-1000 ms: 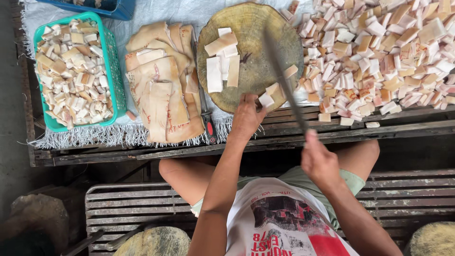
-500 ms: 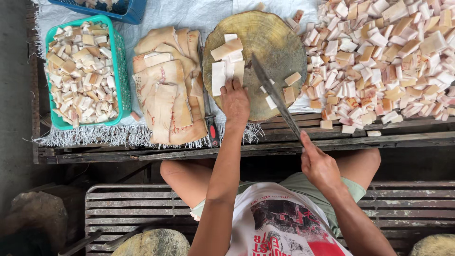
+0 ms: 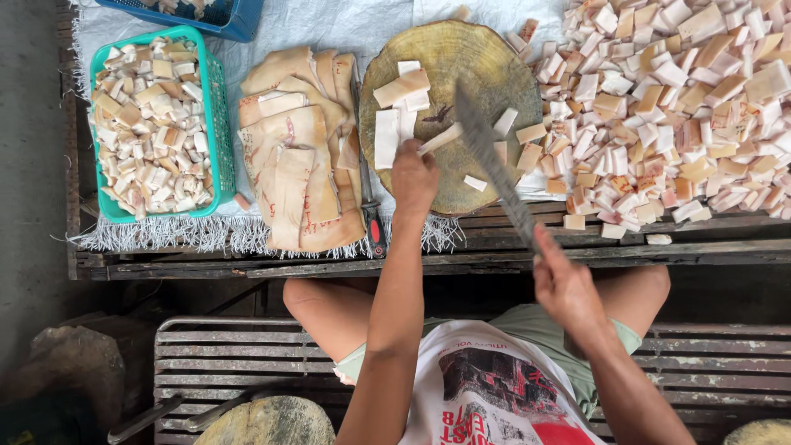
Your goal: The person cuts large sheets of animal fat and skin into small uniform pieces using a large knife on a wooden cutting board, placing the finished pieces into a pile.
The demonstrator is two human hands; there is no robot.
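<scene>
Pale strip (image 3: 439,138) lies on the round chopping block (image 3: 486,189), pinned at its near end by the left hand (image 3: 414,175), fingers curled down on it so it can't slide. The right hand (image 3: 564,284) is wrapped tight around a long cleaver (image 3: 493,165), blade angled over the strip; the handle is buried in the fist. More slabs (image 3: 298,173) wait stacked beside the block, cut cubes (image 3: 667,124) heaped right, a green basket (image 3: 216,115) left. A blue crate (image 3: 239,21) is cut off at the top edge.

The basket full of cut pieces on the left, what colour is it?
Teal green basket, shown best in the head view.
</scene>
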